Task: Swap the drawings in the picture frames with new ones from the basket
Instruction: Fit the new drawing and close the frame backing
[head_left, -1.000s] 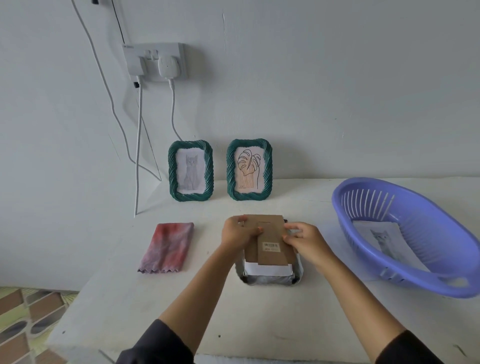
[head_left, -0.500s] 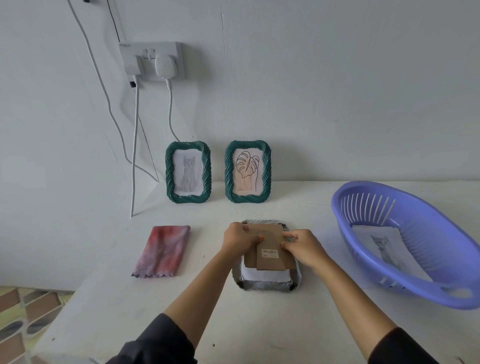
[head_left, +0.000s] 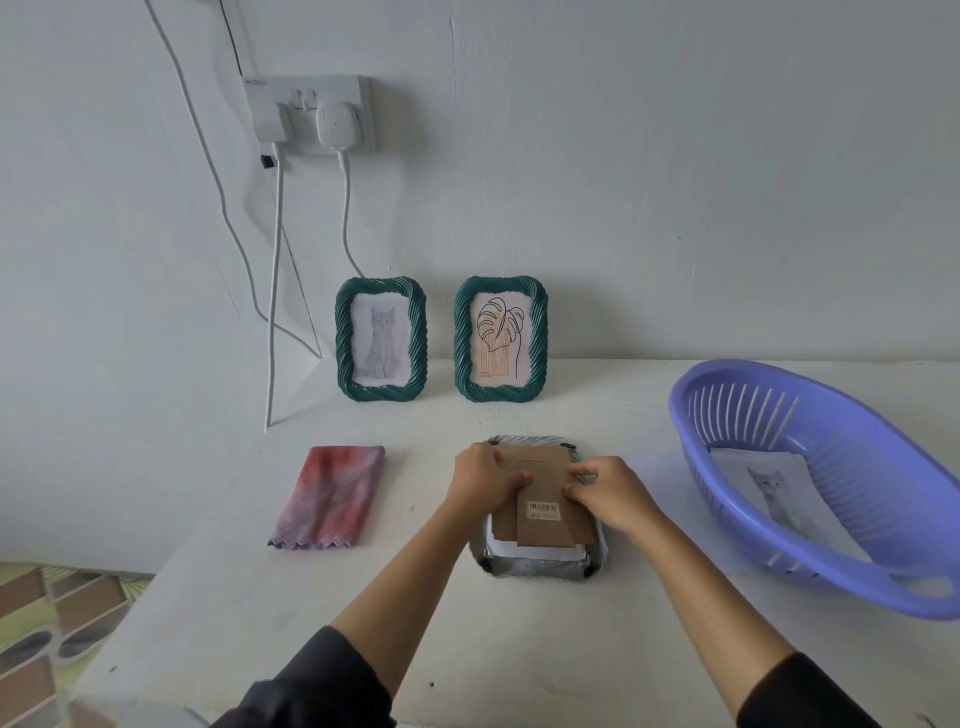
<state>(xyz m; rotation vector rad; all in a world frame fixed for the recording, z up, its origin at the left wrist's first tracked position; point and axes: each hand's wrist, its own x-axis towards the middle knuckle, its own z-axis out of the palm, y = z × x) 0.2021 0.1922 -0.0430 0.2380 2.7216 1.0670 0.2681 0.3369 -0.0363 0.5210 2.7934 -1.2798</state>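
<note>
Backing board (head_left: 545, 499) lowered onto frame (head_left: 540, 567); left grip (head_left: 485, 478), right grip (head_left: 609, 494) pinch it; fingertips hidden.

A second ago the cardboard backing (head_left: 540, 483) is raised, with its top edge covering the far rim of the face-down frame (head_left: 540, 571) at lower centre. Now it lies lower and flatter inside that frame, so the frame's far rim shows above it. The left hand (head_left: 485, 480) and the right hand (head_left: 613, 493) come down with it a little toward the bottom of the picture, still pinching its left and right edges, and the strip of white sheet (head_left: 535, 552) showing below the backing is narrower.
</note>
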